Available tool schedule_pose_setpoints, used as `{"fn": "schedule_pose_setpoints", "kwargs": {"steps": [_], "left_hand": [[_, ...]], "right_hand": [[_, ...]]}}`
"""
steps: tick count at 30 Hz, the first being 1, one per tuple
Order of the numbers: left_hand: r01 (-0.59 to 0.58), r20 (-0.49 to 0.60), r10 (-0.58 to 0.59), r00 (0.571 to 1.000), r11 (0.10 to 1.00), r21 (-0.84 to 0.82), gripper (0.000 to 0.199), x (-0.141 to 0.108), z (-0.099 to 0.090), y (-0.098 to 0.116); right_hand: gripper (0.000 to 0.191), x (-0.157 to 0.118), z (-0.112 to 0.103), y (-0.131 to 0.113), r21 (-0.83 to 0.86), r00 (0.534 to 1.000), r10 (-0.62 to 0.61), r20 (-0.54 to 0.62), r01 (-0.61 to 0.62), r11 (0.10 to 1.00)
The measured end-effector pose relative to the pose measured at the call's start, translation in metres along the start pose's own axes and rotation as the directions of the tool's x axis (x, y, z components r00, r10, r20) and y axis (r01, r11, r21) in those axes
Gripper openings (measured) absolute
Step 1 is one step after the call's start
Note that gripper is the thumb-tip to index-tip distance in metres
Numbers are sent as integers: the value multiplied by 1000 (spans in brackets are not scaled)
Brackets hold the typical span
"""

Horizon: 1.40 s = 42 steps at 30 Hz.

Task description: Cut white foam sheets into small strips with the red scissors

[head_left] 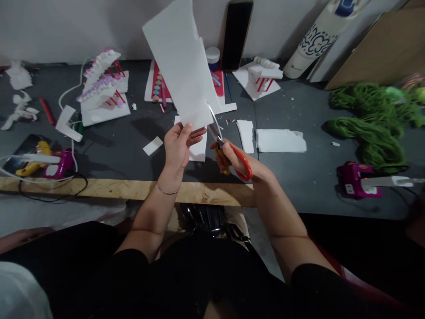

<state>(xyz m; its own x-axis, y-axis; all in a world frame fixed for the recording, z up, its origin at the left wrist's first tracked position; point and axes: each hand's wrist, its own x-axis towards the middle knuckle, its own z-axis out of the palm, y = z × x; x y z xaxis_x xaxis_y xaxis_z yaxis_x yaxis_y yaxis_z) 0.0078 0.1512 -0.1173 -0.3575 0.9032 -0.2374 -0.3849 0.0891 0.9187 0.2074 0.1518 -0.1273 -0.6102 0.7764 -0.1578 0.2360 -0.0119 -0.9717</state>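
The left hand [179, 144] pinches the lower edge of a white foam-like sheet [184, 66] between thumb and fingers; the right hand [230, 155] is curled round the handles of orange-handled scissors [245, 168], their blades parted at the sheet's lower right corner; the sheet is raised clear of the dark tabletop [285, 181], presumably so that the lower blade can pass beneath; just beyond lie a ragged-edged white strip [281, 141] and a shorter offcut [246, 136], probably set aside within reach; farther back, a smartphone [237, 35] leans against the wall [119, 26], likely for easy viewing, near a white model on red posts [265, 75]; green yarn [368, 124] lies in loose coils at the right.
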Motion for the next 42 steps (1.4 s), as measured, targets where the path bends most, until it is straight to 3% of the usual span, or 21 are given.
{"fn": "schedule_pose_setpoints", "kwargs": {"steps": [4, 7, 10, 12, 15, 18, 20, 22, 23, 25, 28, 32, 39, 42], "left_hand": [[-39, -32, 40, 999, 999, 30, 33, -1, 0, -2], [-73, -62, 75, 995, 996, 44, 34, 6, -6, 3], [-128, -119, 134, 984, 990, 56, 35, 18, -19, 18], [-182, -122, 192, 974, 979, 91, 32, 24, -29, 29], [-254, -32, 264, 964, 948, 192, 35, 26, -42, 41], [-280, 99, 262, 960, 910, 305, 44, 21, -48, 42], [-265, 184, 212, 960, 900, 347, 51, 16, -48, 37], [-221, 270, 127, 954, 909, 354, 55, 10, -45, 31], [-195, 314, 81, 946, 915, 353, 56, 6, -42, 27], [-154, 392, 1, 920, 920, 360, 56, -2, -35, 22], [-147, 442, -41, 896, 913, 382, 51, -12, -25, 17], [-165, 440, -17, 898, 913, 373, 40, -19, -18, 17], [-197, 411, 42, 911, 919, 341, 42, -19, -17, 12], [-198, 396, 62, 916, 929, 314, 44, -20, -16, 6]], "right_hand": [[68, -1, -3, -6, 207, 990, 74, 121, -98, 973], [71, 0, -7, -12, 230, 981, 108, 159, -143, 963], [79, -2, -13, -13, 224, 938, 123, 323, -202, 953], [79, -4, -16, -12, 223, 930, 97, 355, -185, 957], [72, -7, -22, -7, 299, 984, -44, 174, -10, 954], [65, 2, -29, 1, 364, 977, -201, -70, 212, 907], [62, 12, -30, 10, 337, 922, -241, -304, 341, 878], [65, 25, -25, 20, 246, 806, -266, -529, 446, 861], [67, 30, -21, 26, 193, 759, -290, -583, 476, 858], [70, 39, -12, 38, 98, 718, -343, -606, 495, 863], [76, 45, 0, 52, 46, 719, -360, -595, 478, 877], [82, 47, 5, 59, 112, 752, -318, -578, 459, 881], [79, 50, 8, 59, 119, 744, -298, -598, 451, 885], [79, 54, 12, 63, 125, 709, -290, -642, 471, 873]]}}
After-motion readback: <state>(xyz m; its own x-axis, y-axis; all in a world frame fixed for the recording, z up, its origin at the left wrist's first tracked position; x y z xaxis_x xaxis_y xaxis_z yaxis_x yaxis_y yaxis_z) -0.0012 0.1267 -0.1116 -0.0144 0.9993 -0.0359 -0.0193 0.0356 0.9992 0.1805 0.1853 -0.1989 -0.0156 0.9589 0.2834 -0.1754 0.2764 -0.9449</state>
